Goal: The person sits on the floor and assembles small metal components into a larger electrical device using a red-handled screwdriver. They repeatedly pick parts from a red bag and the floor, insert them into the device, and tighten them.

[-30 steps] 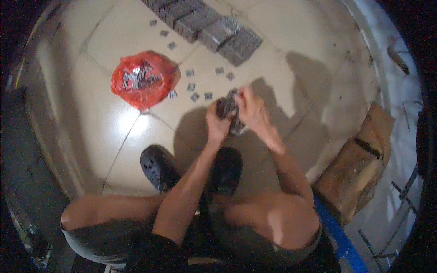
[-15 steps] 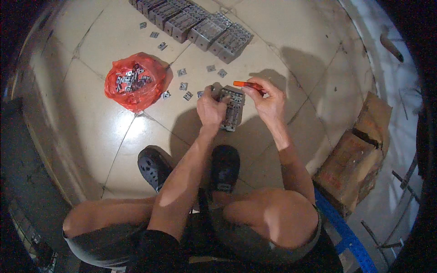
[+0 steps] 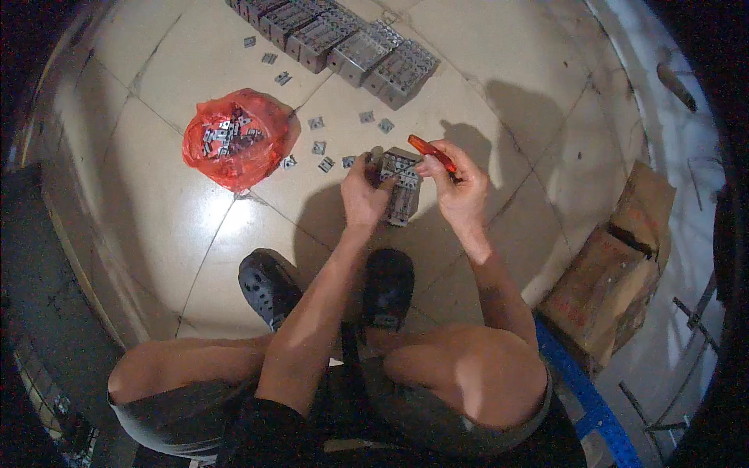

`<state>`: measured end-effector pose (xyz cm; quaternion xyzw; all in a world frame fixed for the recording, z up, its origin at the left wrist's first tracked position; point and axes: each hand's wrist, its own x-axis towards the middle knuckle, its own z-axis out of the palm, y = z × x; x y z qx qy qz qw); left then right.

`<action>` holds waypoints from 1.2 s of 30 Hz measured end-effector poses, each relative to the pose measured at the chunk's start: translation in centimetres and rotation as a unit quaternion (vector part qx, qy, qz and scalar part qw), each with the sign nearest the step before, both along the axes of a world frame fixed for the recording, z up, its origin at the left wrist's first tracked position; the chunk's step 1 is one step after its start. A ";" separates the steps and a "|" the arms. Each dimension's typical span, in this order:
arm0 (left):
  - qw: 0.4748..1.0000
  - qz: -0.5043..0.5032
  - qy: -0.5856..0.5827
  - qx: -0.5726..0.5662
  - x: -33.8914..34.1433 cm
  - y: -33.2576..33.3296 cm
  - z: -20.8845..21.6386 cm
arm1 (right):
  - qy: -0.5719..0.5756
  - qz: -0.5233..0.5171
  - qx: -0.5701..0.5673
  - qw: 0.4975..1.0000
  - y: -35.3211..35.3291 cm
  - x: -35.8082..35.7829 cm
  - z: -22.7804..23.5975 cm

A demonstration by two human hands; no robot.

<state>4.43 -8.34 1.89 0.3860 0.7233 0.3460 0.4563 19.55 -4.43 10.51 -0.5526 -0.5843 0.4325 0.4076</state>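
Note:
A grey metal block (image 3: 401,187) with rows of holes and small fittings on top lies on the floor in front of my feet. My left hand (image 3: 365,193) grips its left side, thumb over the top and fingers round the far left corner. Between the fingers and thumb of my right hand (image 3: 462,186) is a slim red-and-orange tool (image 3: 431,152) that looks like a screwdriver handle; no shaft shows. Its orange end points up and to the left, above the block's right far corner. My right fingertips are close to the block's edge; whether they touch it I cannot tell.
An open red plastic bag (image 3: 204,168) of small metal pieces stands at the left. Several loose metal clips (image 3: 319,147) lie between it and the block. A row of similar metal blocks (image 3: 402,72) stands farther off. Torn cardboard (image 3: 597,273) is at the right, beside a blue strip (image 3: 589,394).
The red-and-orange tool has tilted from nearly level to slanting, orange end up. My right hand has turned slightly with it. My left hand keeps its hold on the block.

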 end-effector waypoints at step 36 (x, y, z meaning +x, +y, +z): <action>0.986 0.127 -0.112 0.007 1.9 -2.0 -0.6 | -0.486 0.245 0.075 0.836 3.6 -2.1 6.8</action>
